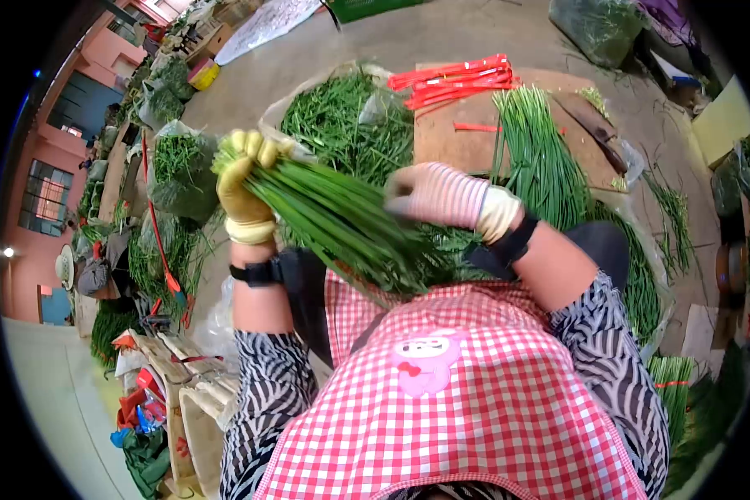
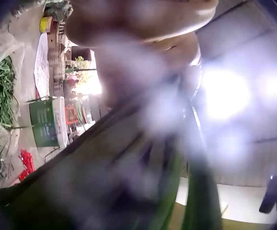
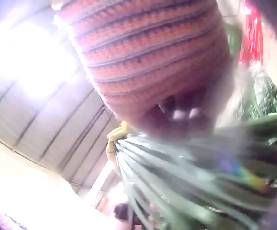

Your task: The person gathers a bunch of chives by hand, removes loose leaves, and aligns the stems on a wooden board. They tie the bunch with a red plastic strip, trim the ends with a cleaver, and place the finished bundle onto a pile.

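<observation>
In a yellow glove, the left hand (image 1: pixel 246 187) grips a bunch of long green stalks (image 1: pixel 333 208) around its pale end; the leaves fan down over the lap. The right hand (image 1: pixel 442 196), in a pink-and-white striped glove, is beside the leafy part, its fingers blurred. The right wrist view has the striped glove (image 3: pixel 153 57) close over the spread stalks (image 3: pixel 162 177); whether it holds any cannot be told. Dark, blurred leaves fill the lower left wrist view, below the left hand (image 2: pixel 143 52). More stalks (image 1: pixel 542 158) lie on a wooden board (image 1: pixel 450 142).
Red ties (image 1: pixel 458 79) and a long dark blade-like tool (image 1: pixel 592 129) lie on the board. A bag of loose greens (image 1: pixel 333 117) stands beyond the held bunch. Further bagged greens (image 1: pixel 175 167) are at the left, and a tied bunch (image 1: pixel 671 387) is at the lower right.
</observation>
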`<state>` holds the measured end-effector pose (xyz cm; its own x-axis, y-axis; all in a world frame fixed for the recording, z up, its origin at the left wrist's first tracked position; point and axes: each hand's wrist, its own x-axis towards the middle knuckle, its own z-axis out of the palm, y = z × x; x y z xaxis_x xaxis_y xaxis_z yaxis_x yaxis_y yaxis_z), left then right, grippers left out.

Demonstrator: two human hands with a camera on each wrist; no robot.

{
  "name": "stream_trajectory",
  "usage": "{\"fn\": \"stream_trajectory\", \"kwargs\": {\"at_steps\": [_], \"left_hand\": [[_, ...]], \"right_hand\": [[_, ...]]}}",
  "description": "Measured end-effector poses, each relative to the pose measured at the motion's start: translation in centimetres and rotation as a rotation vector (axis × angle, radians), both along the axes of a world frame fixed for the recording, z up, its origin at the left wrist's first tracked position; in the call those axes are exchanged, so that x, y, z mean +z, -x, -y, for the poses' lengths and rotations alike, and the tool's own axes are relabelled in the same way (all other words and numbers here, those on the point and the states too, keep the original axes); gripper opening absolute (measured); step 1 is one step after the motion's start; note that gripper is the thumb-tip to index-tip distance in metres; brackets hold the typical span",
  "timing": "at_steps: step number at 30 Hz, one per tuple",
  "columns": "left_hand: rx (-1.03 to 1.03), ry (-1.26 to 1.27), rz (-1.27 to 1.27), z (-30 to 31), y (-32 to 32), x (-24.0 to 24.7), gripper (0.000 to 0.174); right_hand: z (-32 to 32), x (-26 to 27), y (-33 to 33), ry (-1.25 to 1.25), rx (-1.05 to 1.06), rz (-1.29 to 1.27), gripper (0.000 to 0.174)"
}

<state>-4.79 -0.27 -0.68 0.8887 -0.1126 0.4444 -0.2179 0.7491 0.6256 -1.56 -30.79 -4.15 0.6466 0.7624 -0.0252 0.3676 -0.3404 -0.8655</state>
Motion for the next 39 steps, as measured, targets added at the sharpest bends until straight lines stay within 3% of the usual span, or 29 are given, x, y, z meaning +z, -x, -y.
{"fn": "stream_trajectory", "kwargs": {"at_steps": [2,4,10,12,14,16,18,20,22,24,25,28,29,30,32,33,34,35,36,38,39], "left_hand": [[0.259,-0.046,-0.136,-3.6,-0.7,0.4,0.018],[0.324,-0.022,-0.202,-7.4,-1.8,0.8,0.015],[0.654,-0.068,-0.351,-11.2,-3.2,3.9,0.014],[0.646,-0.114,-0.355,-11.0,-3.9,4.8,0.015],[0.632,-0.167,-0.413,-9.7,-4.6,5.8,0.008],[0.436,-0.322,-0.305,-5.8,-5.5,5.9,0.020],[0.315,-0.611,-0.295,2.3,-4.9,6.8,0.024],[0.234,-0.715,-0.399,9.9,-4.0,7.0,0.028],[0.179,-0.645,-0.377,15.4,-4.1,6.2,0.027],[0.275,-0.617,-0.407,18.4,-5.2,5.2,0.028],[0.207,-0.549,-0.434,19.1,-6.0,4.7,0.027],[0.096,-0.511,-0.397,21.8,-7.3,3.3,0.033],[0.028,-0.469,-0.442,22.4,-8.3,2.9,0.038],[-0.011,-0.490,-0.389,22.9,-9.1,2.9,0.034],[0.095,-0.448,-0.286,24.0,-12.6,-0.1,0.086],[-0.070,-0.399,-0.301,23.6,-14.6,-2.2,0.062],[-0.094,-0.403,-0.418,23.2,-16.2,-4.0,0.076],[-0.079,-0.376,-0.474,23.3,-16.9,-5.7,0.077],[-0.065,-0.347,-0.530,23.7,-17.2,-7.4,0.078],[-0.058,-0.557,-0.517,23.3,-17.7,-10.8,0.076],[-0.052,-0.568,-0.632,23.8,-17.3,-11.0,0.076]], "right_hand": [[2.9,-1.9,-1.1,0.329,0.073,0.076,0.027],[6.0,-5.4,-1.9,0.503,0.187,0.194,0.029],[12.0,-7.7,-0.9,0.398,-0.017,0.009,0.035],[13.3,-7.9,-1.9,0.299,-0.043,0.158,0.033],[12.4,-4.2,-2.0,0.251,-0.192,0.013,0.037],[10.6,-2.0,-2.7,-0.088,-0.286,0.175,0.049],[7.8,1.6,-2.0,-0.345,-0.317,0.176,0.071],[4.3,1.0,-2.1,-0.429,-0.250,0.218,0.085],[3.1,3.6,0.4,-0.328,-0.114,-0.020,0.091],[0.5,-1.4,0.7,-0.622,-0.345,-0.014,0.094],[1.3,-0.1,1.8,-0.657,-0.503,-0.035,0.078],[3.9,1.0,0.9,-0.382,-0.573,-0.139,0.052],[5.2,2.7,1.0,-0.237,-0.679,-0.145,0.031],[7.0,3.2,0.6,-0.384,-0.611,-0.355,0.029],[9.5,1.7,-2.1,-0.558,-0.655,-0.300,0.026],[11.4,3.6,-3.3,-0.358,-0.651,-0.379,0.026],[12.8,3.0,-5.5,-0.251,-0.697,-0.329,0.026],[14.2,3.5,-6.8,-0.232,-0.669,-0.315,0.025],[15.1,3.4,-8.7,-0.117,-0.733,-0.469,0.033],[16.4,1.1,-12.0,-0.057,-0.731,-0.461,0.035],[16.7,-1.3,-13.8,-0.019,-0.730,-0.324,0.038]]}}
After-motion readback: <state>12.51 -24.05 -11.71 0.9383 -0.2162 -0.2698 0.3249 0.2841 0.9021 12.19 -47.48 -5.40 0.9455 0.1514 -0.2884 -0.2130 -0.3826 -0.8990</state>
